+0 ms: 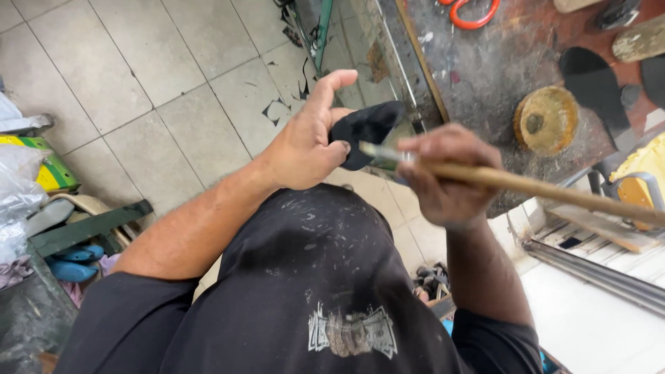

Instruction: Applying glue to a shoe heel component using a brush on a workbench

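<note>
Both hands (374, 156) raised, fingers curled

The stained tabletop (485, 76) carries a round yellowish tin (546, 119), orange-handled scissors (470, 12) and 1 black sole piece (594, 84); black scraps (276, 111) litter the tiled floor (138, 90).

A cobbler's workshop is shown: a stained workbench (485, 76) beyond the hands, black soles (589, 83), scissors (471, 14), floor scraps (277, 111).
</note>
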